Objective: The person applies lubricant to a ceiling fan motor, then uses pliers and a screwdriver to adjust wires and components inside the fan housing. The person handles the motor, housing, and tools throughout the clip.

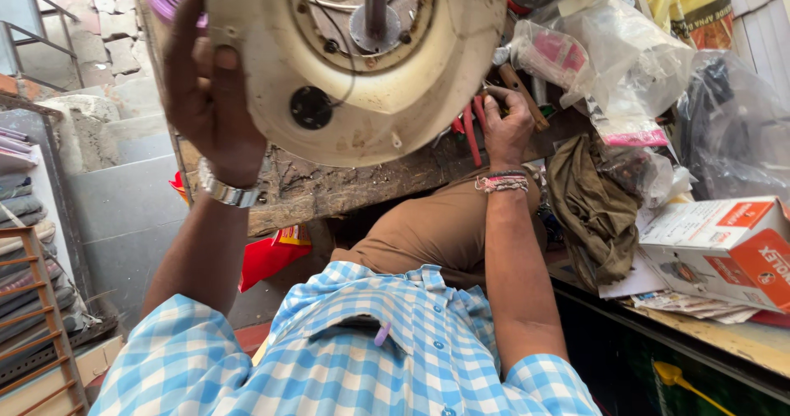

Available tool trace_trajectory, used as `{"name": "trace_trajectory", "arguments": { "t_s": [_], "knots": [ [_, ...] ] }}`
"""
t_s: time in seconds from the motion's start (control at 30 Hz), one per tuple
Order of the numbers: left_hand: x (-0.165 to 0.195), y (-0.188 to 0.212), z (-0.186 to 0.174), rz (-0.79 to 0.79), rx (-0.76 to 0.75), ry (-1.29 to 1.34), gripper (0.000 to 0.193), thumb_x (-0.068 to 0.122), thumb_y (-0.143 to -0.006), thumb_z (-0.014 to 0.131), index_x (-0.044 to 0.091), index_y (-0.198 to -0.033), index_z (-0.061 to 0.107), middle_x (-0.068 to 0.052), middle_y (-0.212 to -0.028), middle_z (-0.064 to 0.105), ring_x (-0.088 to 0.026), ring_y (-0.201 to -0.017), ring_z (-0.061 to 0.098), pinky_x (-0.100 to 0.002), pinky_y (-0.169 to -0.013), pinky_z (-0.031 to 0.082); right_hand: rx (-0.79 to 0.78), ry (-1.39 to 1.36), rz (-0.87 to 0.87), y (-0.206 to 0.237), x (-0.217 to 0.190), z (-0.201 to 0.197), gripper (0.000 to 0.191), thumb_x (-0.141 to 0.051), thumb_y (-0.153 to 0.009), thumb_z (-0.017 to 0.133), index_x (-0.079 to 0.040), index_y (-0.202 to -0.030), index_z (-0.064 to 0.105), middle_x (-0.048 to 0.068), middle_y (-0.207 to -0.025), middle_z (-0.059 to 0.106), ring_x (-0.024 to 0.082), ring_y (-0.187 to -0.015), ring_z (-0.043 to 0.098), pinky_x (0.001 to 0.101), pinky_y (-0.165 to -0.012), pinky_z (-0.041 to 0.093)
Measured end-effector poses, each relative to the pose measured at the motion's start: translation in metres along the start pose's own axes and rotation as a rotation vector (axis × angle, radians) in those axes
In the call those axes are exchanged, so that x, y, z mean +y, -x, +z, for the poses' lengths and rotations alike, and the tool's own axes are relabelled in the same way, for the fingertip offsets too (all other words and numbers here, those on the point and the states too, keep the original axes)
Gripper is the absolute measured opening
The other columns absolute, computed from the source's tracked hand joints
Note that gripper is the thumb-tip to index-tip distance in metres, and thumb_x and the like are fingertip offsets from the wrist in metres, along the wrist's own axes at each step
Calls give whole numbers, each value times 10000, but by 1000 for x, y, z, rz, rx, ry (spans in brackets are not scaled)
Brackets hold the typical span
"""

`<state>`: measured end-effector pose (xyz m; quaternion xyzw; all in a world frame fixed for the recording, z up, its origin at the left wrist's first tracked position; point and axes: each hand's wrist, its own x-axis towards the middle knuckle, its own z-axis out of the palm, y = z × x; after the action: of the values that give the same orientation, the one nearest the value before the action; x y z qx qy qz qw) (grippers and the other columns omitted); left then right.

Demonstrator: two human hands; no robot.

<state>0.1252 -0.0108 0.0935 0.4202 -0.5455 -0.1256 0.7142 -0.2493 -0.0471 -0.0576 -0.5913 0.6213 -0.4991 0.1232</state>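
Observation:
My left hand [206, 95] grips the left rim of a round cream-coloured motor housing [395, 87], held up over a worn wooden workbench [329, 187]. A metal shaft [376, 4] and wires show in the housing's open middle. A metal watch is on that wrist. My right hand [504, 124] reaches to the bench behind the housing. Its fingers rest among tools: red-handled pliers [471, 132] and a wooden-handled tool [523, 95]. Whether the fingers close on one of them is unclear. A woven band circles the right wrist.
Clear plastic bags [609, 54] pile up at the right, beside an olive cloth [588, 202]. An orange and white cardboard box [724, 247] lies on a shelf at right. A red bag [267, 260] sits under the bench. Folded fabrics [25, 243] fill a rack at left.

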Motion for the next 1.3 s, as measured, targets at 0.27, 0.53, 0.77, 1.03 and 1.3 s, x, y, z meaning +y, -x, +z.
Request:
{"name": "trace_trajectory", "arguments": {
  "t_s": [0.27, 0.53, 0.77, 1.03, 1.3],
  "knots": [
    [-7, -26, -24, 22, 74, 212, 372, 125, -1101, 575, -30, -1439, 556, -180, -1259, 734, -195, -959, 707, -351, -844, 615, -8, -64, 46, 3, 2, -3, 110, -51, -938, 749, -20, -1043, 758, 99, -966, 772, 188, -854, 747, 326, -758, 593],
    [-14, -34, -55, -149, 116, 454, 228, 43, -1113, 543, -62, -1315, 555, -205, -1320, 687, -256, -1052, 741, -429, -946, 664, -52, -104, 156, 2, -1, -3, 130, -102, -967, 745, -37, -1076, 775, 83, -950, 796, 134, -838, 740, 281, -744, 590],
    [-20, -41, -52, -316, 51, 649, 327, 18, -1123, 519, -88, -1432, 542, -217, -1275, 656, -268, -1075, 688, -389, -962, 597, -231, -564, 126, -1, -38, 10, 670, -550, -1026, 625, 33, -1355, 637, 149, -1218, 768, 187, -1134, 731, 299, -987, 577],
    [-8, -49, -41, -583, 32, 799, 379, 79, -1134, 488, -69, -1482, 491, -181, -1233, 631, -239, -1050, 672, -366, -941, 621, -751, -386, 243, -73, -97, 33, 986, -529, -890, 782, 15, -1567, 315, 233, -1279, 712, 260, -1227, 660, 392, -1039, 513],
    [-16, -49, -59, -611, 53, 807, 376, 95, -1122, 468, -52, -1467, 478, -189, -1266, 634, -269, -1139, 675, -402, -999, 597, -783, -591, 292, -86, -128, 28, 783, -23, -861, 786, -12, -1517, 359, 139, -1134, 719, 160, -971, 706, 260, -805, 608]
  ]
}}
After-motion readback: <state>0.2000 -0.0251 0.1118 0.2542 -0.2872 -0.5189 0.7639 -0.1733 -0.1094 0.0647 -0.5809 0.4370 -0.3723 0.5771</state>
